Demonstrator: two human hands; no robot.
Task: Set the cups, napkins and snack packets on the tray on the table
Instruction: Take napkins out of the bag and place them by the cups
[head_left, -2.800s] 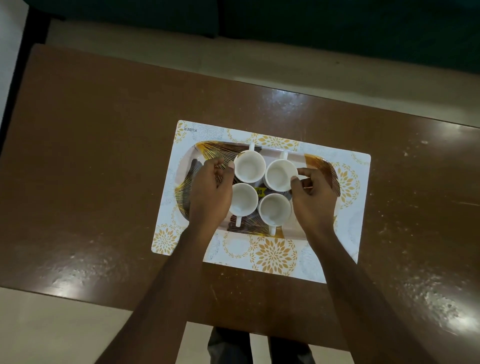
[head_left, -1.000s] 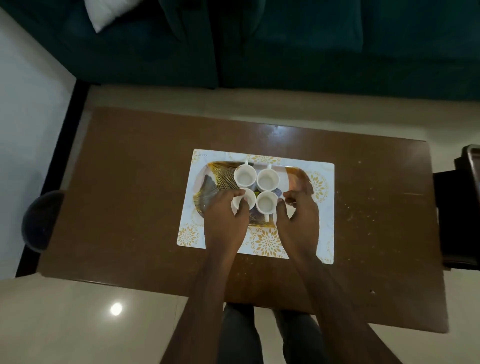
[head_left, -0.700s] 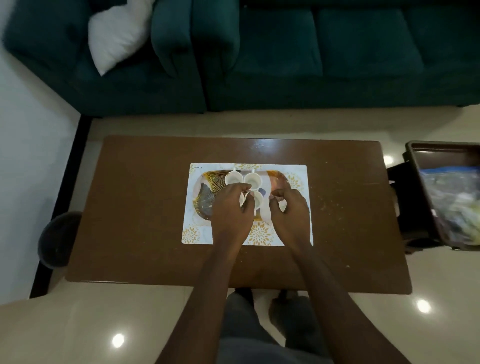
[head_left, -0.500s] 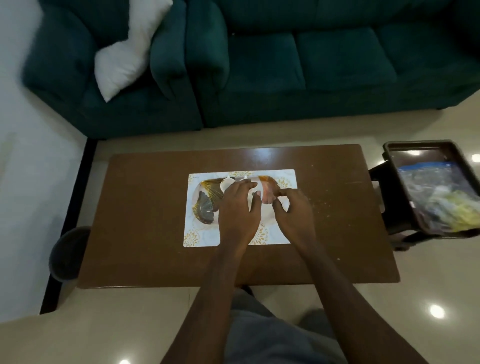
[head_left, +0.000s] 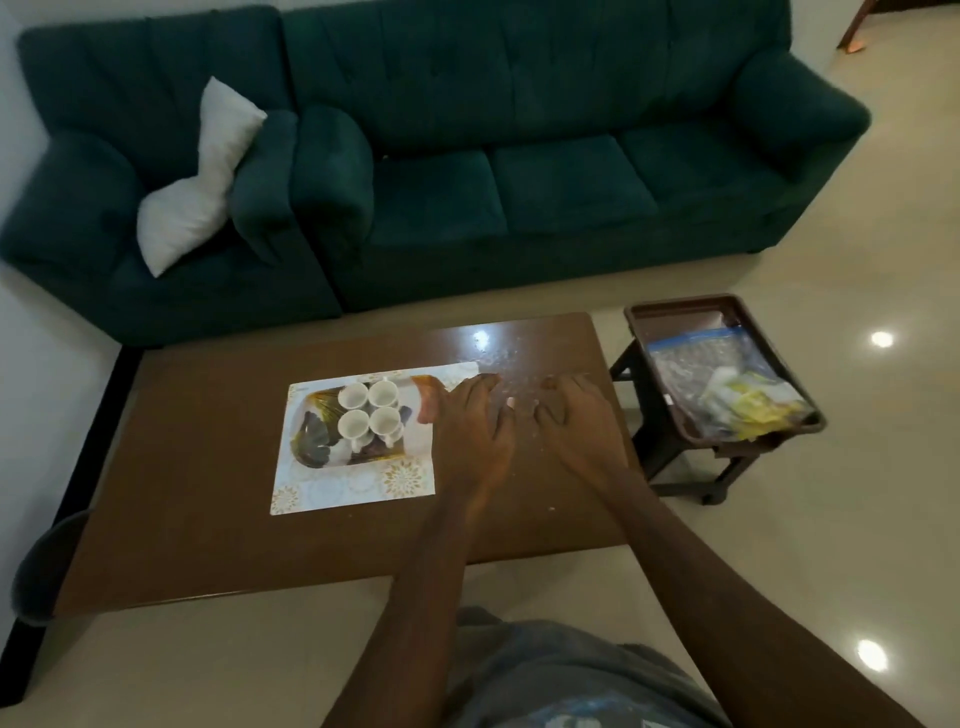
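With four cups (head_left: 370, 413) already grouped on the tray (head_left: 311, 441) mid-table, both empty, loosely open hands (head_left: 475, 421) (head_left: 579, 423) hover near the right edge, probably heading for the bagged packets (head_left: 727, 384) in the side bin (head_left: 670, 312).

Both hands, left (head_left: 475, 423) and right (head_left: 574, 423), have left the cups (head_left: 370, 410) (now empty, palms down).

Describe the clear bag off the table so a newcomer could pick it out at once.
Right of the brown coffee table stands a low dark stool carrying a brown bin. The zip-top bag lies inside it, clear plastic with a blue strip along its seal and yellowish contents, the only thing visible in the bin.
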